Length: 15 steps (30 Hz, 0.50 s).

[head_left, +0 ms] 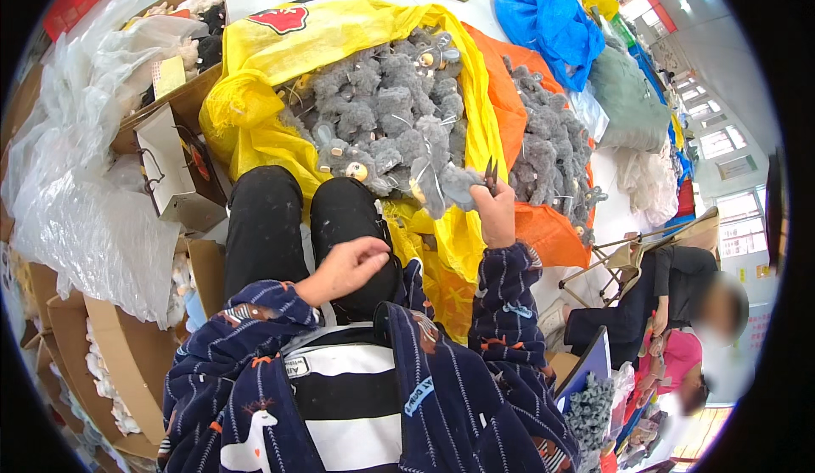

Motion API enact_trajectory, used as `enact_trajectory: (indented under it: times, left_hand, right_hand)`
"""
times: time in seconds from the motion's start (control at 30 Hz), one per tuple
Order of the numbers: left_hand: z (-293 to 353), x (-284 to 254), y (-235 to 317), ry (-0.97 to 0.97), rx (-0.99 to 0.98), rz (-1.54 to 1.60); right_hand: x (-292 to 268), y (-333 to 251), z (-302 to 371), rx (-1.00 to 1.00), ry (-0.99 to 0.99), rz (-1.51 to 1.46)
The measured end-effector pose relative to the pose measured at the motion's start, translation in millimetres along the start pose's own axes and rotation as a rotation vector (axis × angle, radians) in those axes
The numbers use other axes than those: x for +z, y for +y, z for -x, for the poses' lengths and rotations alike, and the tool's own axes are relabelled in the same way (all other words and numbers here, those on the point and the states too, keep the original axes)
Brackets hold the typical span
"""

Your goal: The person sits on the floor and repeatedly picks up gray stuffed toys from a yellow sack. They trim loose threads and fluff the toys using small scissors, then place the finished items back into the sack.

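The right hand [496, 214] grips black snips [491, 172] beside a grey toy [431, 176]; the left hand [346, 269] is loose and half open.
The right fingers are closed around the snips, blades pointing up, and the thumb side touches the fluffy toy, which is at the near right edge of the yellow bag [233, 104]. The right arm reaches forward; the left arm bends in, its hand over the black trousers [267, 227], fingers softly curved. The bag is thin, shiny and crinkly, full of fuzzy grey toys [361, 91]. An orange bag [543, 227] sits just beside its right edge.
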<state>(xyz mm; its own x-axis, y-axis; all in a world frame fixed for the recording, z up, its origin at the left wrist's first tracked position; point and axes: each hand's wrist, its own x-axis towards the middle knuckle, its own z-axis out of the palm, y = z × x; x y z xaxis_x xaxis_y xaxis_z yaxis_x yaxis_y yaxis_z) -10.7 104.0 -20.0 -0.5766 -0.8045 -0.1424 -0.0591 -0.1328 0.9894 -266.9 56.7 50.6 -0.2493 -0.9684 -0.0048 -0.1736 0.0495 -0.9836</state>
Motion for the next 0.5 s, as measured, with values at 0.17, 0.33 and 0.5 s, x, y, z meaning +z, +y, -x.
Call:
enact_trajectory:
  times: [0.17,0.33,0.5]
  left_hand:
    - [13.3,-27.4,40.1,0.178,0.203,-0.007]
    - [24.4,-38.8,77.8,0.294,0.569,-0.230]
    - [56.7,-32.4,91.4,0.140,0.086,0.263]
  right_hand:
    - [4.3,-44.7,31.2,0.101,-0.120,-0.340]
    - [32.9,-80.9,59.9,0.165,-0.387,-0.794]
    - [75.6,-42.6,72.9,0.269,-0.438,-0.941]
